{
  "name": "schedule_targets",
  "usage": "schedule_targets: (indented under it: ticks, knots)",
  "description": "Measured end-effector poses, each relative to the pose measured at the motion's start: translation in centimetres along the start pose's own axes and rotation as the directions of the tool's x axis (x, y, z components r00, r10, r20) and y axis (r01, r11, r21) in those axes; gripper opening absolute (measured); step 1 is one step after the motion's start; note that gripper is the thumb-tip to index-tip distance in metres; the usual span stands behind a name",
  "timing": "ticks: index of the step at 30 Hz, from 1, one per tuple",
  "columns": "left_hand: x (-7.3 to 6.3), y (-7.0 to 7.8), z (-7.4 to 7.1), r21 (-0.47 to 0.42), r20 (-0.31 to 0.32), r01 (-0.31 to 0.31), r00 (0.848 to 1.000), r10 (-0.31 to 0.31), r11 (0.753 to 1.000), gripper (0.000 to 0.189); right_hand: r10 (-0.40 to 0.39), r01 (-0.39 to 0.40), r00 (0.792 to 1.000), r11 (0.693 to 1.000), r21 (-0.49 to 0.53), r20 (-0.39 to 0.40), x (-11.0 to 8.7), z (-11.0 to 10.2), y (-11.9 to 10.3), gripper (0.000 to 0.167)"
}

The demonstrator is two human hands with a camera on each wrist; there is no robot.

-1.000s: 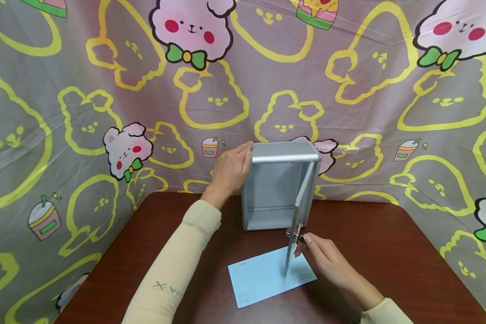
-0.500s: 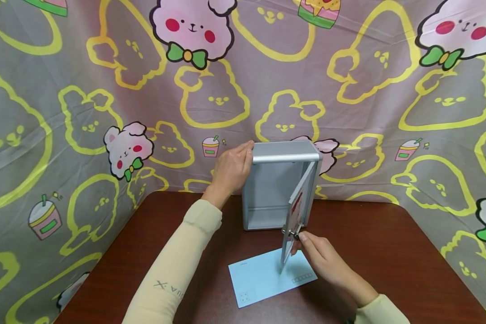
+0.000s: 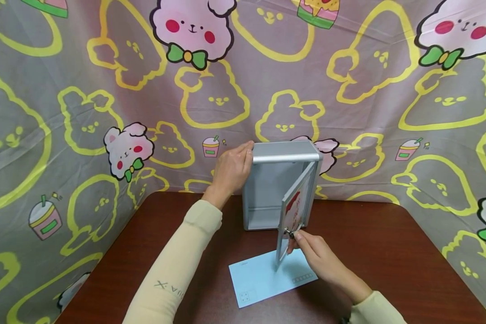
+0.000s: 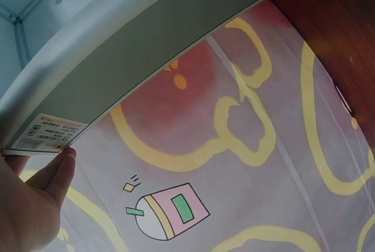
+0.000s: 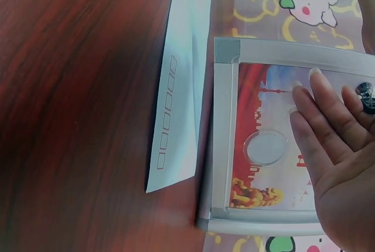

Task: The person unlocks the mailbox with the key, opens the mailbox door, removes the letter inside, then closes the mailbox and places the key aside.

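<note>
A grey metal box [image 3: 285, 153] stands upright on the table with its door [image 3: 295, 209] swung outward from the right side. My left hand [image 3: 232, 168] grips the box's upper left corner; in the left wrist view its fingers [image 4: 58, 181] reach round the back edge. My right hand [image 3: 313, 252] pinches a small black-headed key [image 3: 292, 234] at the lock near the door's free edge. Printed red and pale artwork [image 5: 266, 111] shows behind the door's pane in the right wrist view. Below the door lies a light blue envelope [image 3: 253, 279], partly overlapped by it in the head view.
The dark reddish-brown wooden table [image 3: 372, 252] carries the box and envelope. A grey cloth [image 3: 210, 90] with cartoon rabbits hangs close around the back and sides. A label [image 4: 50, 132] is stuck on the box's outer side.
The right hand has moved left with the key, and the door has swung further toward the box's opening, turning its printed face into view. The left hand and box stay put.
</note>
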State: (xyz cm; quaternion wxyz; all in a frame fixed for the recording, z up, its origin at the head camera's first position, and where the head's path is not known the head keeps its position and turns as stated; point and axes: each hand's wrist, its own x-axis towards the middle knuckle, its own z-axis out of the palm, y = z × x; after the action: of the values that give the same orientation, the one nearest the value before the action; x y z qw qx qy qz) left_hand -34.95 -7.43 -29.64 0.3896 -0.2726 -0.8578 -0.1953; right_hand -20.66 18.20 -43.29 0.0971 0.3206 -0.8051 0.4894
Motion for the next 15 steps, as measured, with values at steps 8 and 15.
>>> schedule_targets:
  ticks: [8, 15]
  knots:
    - [-0.08, -0.07, -0.02, -0.006, -0.004, 0.005, 1.0, -0.005, 1.0, 0.046, 0.027, -0.028, 1.0, 0.999, -0.035, -0.008, 0.53, 0.61, -0.07, 0.036]
    - [-0.13, -0.05, 0.02, -0.005, -0.011, 0.002, 1.0, -0.002, 1.0, 0.047, 0.022, -0.022, 1.0, 0.999, -0.023, -0.012, 0.74, 1.0, -0.02, 0.035]
